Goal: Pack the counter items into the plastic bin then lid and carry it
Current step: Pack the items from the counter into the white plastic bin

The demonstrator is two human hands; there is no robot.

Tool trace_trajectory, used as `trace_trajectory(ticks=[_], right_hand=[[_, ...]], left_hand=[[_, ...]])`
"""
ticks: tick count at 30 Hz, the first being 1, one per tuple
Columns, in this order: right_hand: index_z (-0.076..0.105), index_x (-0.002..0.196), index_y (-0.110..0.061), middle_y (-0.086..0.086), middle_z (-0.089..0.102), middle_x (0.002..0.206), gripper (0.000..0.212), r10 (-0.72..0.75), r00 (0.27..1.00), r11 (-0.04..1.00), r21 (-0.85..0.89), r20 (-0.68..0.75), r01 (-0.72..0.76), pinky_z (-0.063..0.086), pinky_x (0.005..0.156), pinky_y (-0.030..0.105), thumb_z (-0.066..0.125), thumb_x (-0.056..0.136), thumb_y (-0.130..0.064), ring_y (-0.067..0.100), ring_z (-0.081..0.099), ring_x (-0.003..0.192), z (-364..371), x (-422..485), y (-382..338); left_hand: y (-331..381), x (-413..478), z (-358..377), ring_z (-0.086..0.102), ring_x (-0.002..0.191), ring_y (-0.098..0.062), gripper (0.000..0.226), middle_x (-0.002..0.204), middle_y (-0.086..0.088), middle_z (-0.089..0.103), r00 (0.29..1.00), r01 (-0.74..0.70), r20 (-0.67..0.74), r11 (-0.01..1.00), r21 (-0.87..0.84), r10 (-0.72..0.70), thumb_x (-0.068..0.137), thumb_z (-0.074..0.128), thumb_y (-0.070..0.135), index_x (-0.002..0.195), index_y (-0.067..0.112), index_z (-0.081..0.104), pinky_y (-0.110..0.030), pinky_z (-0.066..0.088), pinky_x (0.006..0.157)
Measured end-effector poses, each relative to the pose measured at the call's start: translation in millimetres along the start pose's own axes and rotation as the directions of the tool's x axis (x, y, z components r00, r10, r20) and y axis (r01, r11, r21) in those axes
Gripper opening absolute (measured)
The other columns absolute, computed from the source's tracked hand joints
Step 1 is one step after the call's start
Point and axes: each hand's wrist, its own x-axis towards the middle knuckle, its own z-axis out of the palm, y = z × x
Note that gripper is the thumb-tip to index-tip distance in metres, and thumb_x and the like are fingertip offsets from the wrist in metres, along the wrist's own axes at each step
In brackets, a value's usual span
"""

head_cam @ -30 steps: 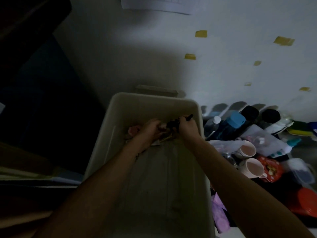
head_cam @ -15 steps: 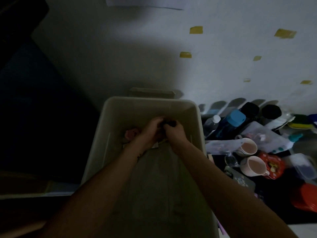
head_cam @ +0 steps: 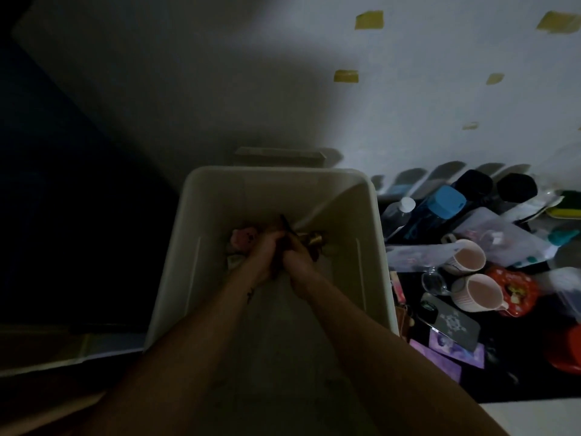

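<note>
Two grips, left hand (head_cam: 265, 251) and right hand (head_cam: 298, 258), curl round a dark item (head_cam: 284, 226) (dim) in the bin (head_cam: 376, 221).

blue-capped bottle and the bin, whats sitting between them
A clear bottle with a white cap stands between the blue-capped bottle and the right wall of the bin, as the head view shows.

dim home corner: mugs (head_cam: 468, 258), water bottles (head_cam: 445, 203), phone (head_cam: 449, 324), lidded tubs (head_cam: 498, 239) crowd dark counter (head_cam: 518, 380) by wall (head_cam: 440, 105).

Dark counter (head_cam: 518, 383) with bin (head_cam: 382, 253), mugs (head_cam: 466, 258), bottles (head_cam: 440, 206)
</note>
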Motion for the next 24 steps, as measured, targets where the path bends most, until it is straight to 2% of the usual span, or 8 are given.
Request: trace_trajectory(ticks=[4, 9, 12, 14, 17, 19, 21, 24], right_hand=[[0.058, 0.127, 0.0, 0.014, 0.064, 0.099, 0.032, 0.073, 0.989, 0.989, 0.134, -0.132, -0.055, 0.05, 0.078, 0.036, 0.046, 0.097, -0.004, 0.027, 0.059, 0.091, 3.7, 2.6, 14.8], [0.063, 0.116, -0.013, 0.01, 0.066, 0.109, 0.023, 0.153, 0.923, 0.987, 0.096, -0.352, -0.128, 0.053, 0.08, 0.036, 0.051, 0.097, -0.017, 0.028, 0.061, 0.092, -12.3, 18.4, 39.9], [0.054, 0.13, -0.019, 0.007, 0.064, 0.118, 0.037, 0.146, 0.908, 0.983, -0.045, -0.393, -0.177, 0.049, 0.071, 0.031, 0.054, 0.094, -0.027, 0.026, 0.06, 0.092, -18.6, 29.6, 56.8], [0.042, 0.141, -0.024, 0.007, 0.058, 0.129, 0.049, 0.142, 0.916, 0.965, -0.155, -0.376, -0.213, 0.043, 0.063, 0.025, 0.053, 0.094, -0.035, 0.02, 0.054, 0.085, -18.2, 34.6, 64.7], [0.054, 0.131, -0.02, 0.007, 0.045, 0.131, 0.036, 0.114, 0.942, 0.882, -0.403, -0.317, -0.242, 0.036, 0.07, 0.025, 0.049, 0.098, -0.035, 0.023, 0.05, 0.092, -20.7, 32.5, 64.6], [0.056, 0.13, -0.019, 0.008, 0.044, 0.134, 0.036, 0.115, 0.937, 0.886, -0.393, -0.329, -0.247, 0.036, 0.074, 0.025, 0.051, 0.098, -0.033, 0.026, 0.054, 0.1, -23.7, 36.7, 69.9], [0.043, 0.14, -0.014, 0.01, 0.048, 0.137, 0.051, 0.115, 0.929, 0.911, -0.335, -0.351, -0.239, 0.039, 0.075, 0.027, 0.056, 0.095, -0.036, 0.029, 0.057, 0.105, -24.4, 40.4, 74.3], [0.03, 0.147, -0.016, 0.011, 0.057, 0.13, 0.079, 0.169, 0.912, 0.933, -0.238, -0.373, -0.27, 0.046, 0.075, 0.03, 0.067, 0.084, -0.046, 0.031, 0.06, 0.106, -25.7, 42.8, 78.1]], left_hand=[[-0.4, 5.2, -4.4, 0.065, 0.069, -0.019, 0.026, 0.074, -0.007, 0.071, 1.0, -0.026, -0.012, 1.0, 0.014, 0.026, 0.098, 0.041, 0.012, 0.086, 0.007, 0.064, -0.024, 0.051, 0.06], [-14.1, 26.7, -10.1, 0.067, 0.092, -0.036, 0.033, 0.102, -0.02, 0.068, 0.996, -0.065, 0.057, 0.998, 0.021, 0.063, 0.085, 0.057, 0.015, 0.113, -0.002, 0.065, -0.035, 0.058, 0.072], [-33.0, 47.0, -13.5, 0.064, 0.11, -0.037, 0.045, 0.12, -0.02, 0.066, 0.994, -0.107, 0.032, 0.993, 0.045, 0.106, 0.079, 0.071, 0.015, 0.121, 0.001, 0.064, -0.048, 0.052, 0.097], [-30.1, 30.8, -3.6, 0.066, 0.108, -0.03, 0.034, 0.118, -0.014, 0.068, 0.99, -0.14, 0.031, 0.982, 0.127, 0.137, 0.085, 0.066, 0.014, 0.118, 0.005, 0.067, -0.044, 0.05, 0.101], [-25.3, 13.4, 5.3, 0.063, 0.096, -0.023, 0.018, 0.108, -0.006, 0.066, 0.976, -0.177, -0.05, 0.908, 0.379, 0.211, 0.096, 0.055, 0.013, 0.111, 0.009, 0.066, -0.02, 0.047, 0.085], [-24.7, 12.0, 5.0, 0.06, 0.083, -0.013, 0.01, 0.093, 0.001, 0.063, 0.97, -0.199, -0.047, 0.884, 0.424, 0.24, 0.097, 0.055, 0.013, 0.102, 0.014, 0.064, -0.007, 0.044, 0.064], [-23.0, 14.6, 2.2, 0.062, 0.085, -0.013, 0.015, 0.095, 0.002, 0.065, 0.965, -0.224, -0.03, 0.878, 0.423, 0.261, 0.097, 0.054, 0.013, 0.104, 0.012, 0.067, -0.004, 0.044, 0.059], [-18.6, 12.8, 1.0, 0.063, 0.093, -0.016, 0.019, 0.105, -0.001, 0.066, 0.963, -0.242, -0.031, 0.906, 0.347, 0.269, 0.098, 0.052, 0.012, 0.109, 0.015, 0.067, -0.018, 0.051, 0.073]])
